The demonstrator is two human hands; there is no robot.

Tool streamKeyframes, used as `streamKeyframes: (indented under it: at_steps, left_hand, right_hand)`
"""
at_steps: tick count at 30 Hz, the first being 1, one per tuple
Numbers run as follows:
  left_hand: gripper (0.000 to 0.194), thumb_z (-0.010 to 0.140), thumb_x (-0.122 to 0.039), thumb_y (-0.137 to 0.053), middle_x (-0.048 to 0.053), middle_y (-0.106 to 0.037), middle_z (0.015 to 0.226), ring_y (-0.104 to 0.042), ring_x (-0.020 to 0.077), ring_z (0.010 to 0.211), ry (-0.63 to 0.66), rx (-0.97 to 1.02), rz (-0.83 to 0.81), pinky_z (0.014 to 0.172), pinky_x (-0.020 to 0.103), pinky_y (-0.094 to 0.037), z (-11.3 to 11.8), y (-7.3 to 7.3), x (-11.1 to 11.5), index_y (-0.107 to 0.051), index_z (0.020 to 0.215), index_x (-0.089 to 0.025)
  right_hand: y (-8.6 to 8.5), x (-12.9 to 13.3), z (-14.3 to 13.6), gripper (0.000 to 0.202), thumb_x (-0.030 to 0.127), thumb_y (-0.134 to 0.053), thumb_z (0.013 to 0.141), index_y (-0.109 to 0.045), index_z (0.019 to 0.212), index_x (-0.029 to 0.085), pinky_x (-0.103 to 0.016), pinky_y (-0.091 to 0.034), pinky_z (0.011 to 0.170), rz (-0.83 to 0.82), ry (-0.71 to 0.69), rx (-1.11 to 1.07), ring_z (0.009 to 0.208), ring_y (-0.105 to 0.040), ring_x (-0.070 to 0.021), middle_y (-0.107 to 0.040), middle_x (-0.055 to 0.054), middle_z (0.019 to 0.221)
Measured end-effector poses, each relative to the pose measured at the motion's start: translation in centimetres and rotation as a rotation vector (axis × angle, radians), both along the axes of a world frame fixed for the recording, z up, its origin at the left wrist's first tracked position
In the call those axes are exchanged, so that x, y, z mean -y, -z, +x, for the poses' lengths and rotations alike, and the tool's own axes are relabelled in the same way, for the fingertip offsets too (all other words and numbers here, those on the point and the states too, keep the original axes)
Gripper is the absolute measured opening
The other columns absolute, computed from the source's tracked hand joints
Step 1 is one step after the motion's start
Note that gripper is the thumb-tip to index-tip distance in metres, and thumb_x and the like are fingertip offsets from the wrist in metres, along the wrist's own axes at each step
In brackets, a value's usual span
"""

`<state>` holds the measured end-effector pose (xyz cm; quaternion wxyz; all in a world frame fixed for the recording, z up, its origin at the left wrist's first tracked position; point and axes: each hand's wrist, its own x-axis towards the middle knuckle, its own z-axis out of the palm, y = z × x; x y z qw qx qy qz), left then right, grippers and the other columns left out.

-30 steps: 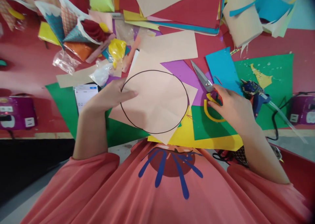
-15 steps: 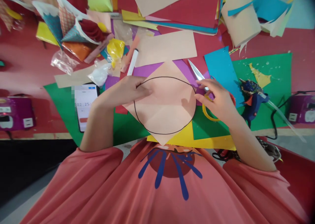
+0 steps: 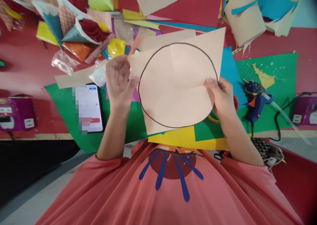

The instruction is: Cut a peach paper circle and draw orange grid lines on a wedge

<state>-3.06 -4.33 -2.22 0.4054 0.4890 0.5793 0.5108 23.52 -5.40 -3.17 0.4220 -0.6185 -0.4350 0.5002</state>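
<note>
A square sheet of peach paper with a large black circle drawn on it is raised in front of me. My right hand pinches its right edge, thumb on top and fingers behind. At the left edge, my left hand is open, palm turned up, its thumb close to the paper; I cannot tell whether it touches. Below my right hand the scissors show only a bit of their yellow handle and a red part; their blades are hidden by the sheet. The marker is mostly covered too.
A phone lies on green paper at left. To the right is a blue glue gun with its cord. Paper cones, a yellow plastic packet and stacked coloured sheets fill the back. A peach paper roll stands back right.
The peach sheet has been lifted and turned, from corner-down to edge-down. My right hand has taken hold of its right edge, while my left hand has let go, opened and moved left.
</note>
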Motion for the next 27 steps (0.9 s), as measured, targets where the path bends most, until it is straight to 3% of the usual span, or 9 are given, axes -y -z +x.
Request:
streamKeyframes:
  at_steps: [3, 8, 12, 14, 16, 18, 21, 23, 27]
  left_hand:
    - [0.048, 0.073, -0.047, -0.074, 0.003, -0.061, 0.134, -0.043, 0.0238, 0.139, 0.079, 0.181, -0.105, 0.109, 0.034, -0.041, 0.5, 0.8, 1.4, -0.06, 0.114, -0.025]
    - [0.039, 0.062, -0.036, -0.079, 0.006, -0.075, 0.092, -0.069, 0.0301, 0.105, 0.126, 0.294, -0.487, 0.087, 0.038, -0.057, 0.3, 1.5, 2.4, -0.07, 0.095, -0.019]
    - [0.041, 0.057, -0.034, -0.083, 0.004, -0.075, 0.087, -0.07, 0.029, 0.1, 0.08, 0.262, -0.492, 0.084, 0.037, -0.059, -1.0, 1.3, 1.7, -0.071, 0.093, -0.02]
    - [0.045, 0.061, -0.051, -0.079, 0.005, -0.075, 0.091, -0.067, 0.0308, 0.107, 0.081, 0.366, -0.452, 0.083, 0.038, -0.059, -1.3, 0.8, 1.5, -0.07, 0.094, -0.021]
    - [0.059, 0.072, -0.072, -0.06, 0.007, -0.073, 0.106, -0.06, 0.0305, 0.12, 0.124, 0.537, -0.402, 0.087, 0.039, -0.057, -1.1, 0.3, 1.8, -0.069, 0.103, -0.023]
    - [0.061, 0.075, -0.077, -0.051, 0.006, -0.071, 0.112, -0.058, 0.028, 0.122, 0.139, 0.642, -0.364, 0.087, 0.038, -0.057, -0.4, 0.0, 2.5, -0.067, 0.106, -0.026]
    - [0.074, 0.055, -0.086, -0.062, 0.006, -0.072, 0.104, -0.064, 0.0282, 0.108, 0.165, 0.701, -0.457, 0.082, 0.039, -0.058, 1.3, 0.6, 3.8, -0.067, 0.097, -0.026]
    - [0.076, 0.044, -0.082, -0.071, 0.005, -0.072, 0.1, -0.066, 0.0298, 0.104, 0.165, 0.7, -0.511, 0.078, 0.04, -0.059, 2.6, 1.2, 4.4, -0.065, 0.096, -0.026]
    - [0.049, 0.061, -0.06, -0.074, 0.005, -0.072, 0.096, -0.066, 0.0299, 0.106, 0.16, 0.734, -0.592, 0.065, 0.033, -0.061, 4.7, 1.8, 4.6, -0.062, 0.093, -0.025]
  right_hand:
    - [0.3, 0.3, -0.3, 0.034, 0.052, -0.064, 0.079, -0.048, 0.071, 0.024, -0.033, -0.05, 0.073, 0.038, 0.095, -0.013, 0.078, -0.058, -0.0174, -0.05, -0.001, 0.075]
    - [0.4, 0.6, -0.9, 0.044, 0.068, -0.055, 0.079, -0.049, 0.073, 0.025, -0.035, -0.05, 0.068, 0.005, 0.117, 0.039, 0.081, -0.057, -0.0221, -0.05, -0.003, 0.075]
    - [0.3, 0.8, -0.9, 0.041, 0.064, -0.056, 0.081, -0.048, 0.072, 0.024, -0.034, -0.049, 0.068, -0.001, 0.003, 0.027, 0.077, -0.054, -0.0199, -0.045, -0.002, 0.073]
    - [0.3, 0.6, -0.8, 0.041, 0.061, -0.057, 0.081, -0.043, 0.068, 0.024, -0.033, -0.047, 0.067, 0.027, 0.001, 0.034, 0.074, -0.051, -0.018, -0.04, -0.001, 0.071]
    - [0.3, 0.5, -0.9, 0.043, 0.061, -0.056, 0.081, -0.04, 0.067, 0.024, -0.032, -0.046, 0.065, 0.034, 0.043, 0.041, 0.073, -0.05, -0.0177, -0.036, 0.0, 0.069]
    - [0.4, 0.3, -1.0, 0.042, 0.062, -0.057, 0.08, -0.041, 0.069, 0.024, -0.032, -0.047, 0.063, 0.026, 0.092, 0.021, 0.075, -0.052, -0.019, -0.037, -0.001, 0.07]
    - [0.6, 0.2, -1.4, 0.042, 0.064, -0.056, 0.08, -0.043, 0.072, 0.025, -0.033, -0.051, 0.062, 0.019, 0.112, -0.009, 0.082, -0.057, -0.0211, -0.045, -0.002, 0.074]
    - [0.7, 0.3, -1.8, 0.042, 0.065, -0.051, 0.083, -0.044, 0.074, 0.025, -0.033, -0.052, 0.062, 0.002, 0.063, 0.008, 0.085, -0.058, -0.0214, -0.048, -0.003, 0.077]
    - [0.6, 0.9, -2.4, 0.04, 0.065, -0.048, 0.085, -0.05, 0.083, 0.025, -0.03, -0.052, 0.057, -0.069, -0.048, -0.002, 0.081, -0.06, -0.0191, -0.052, -0.005, 0.083]
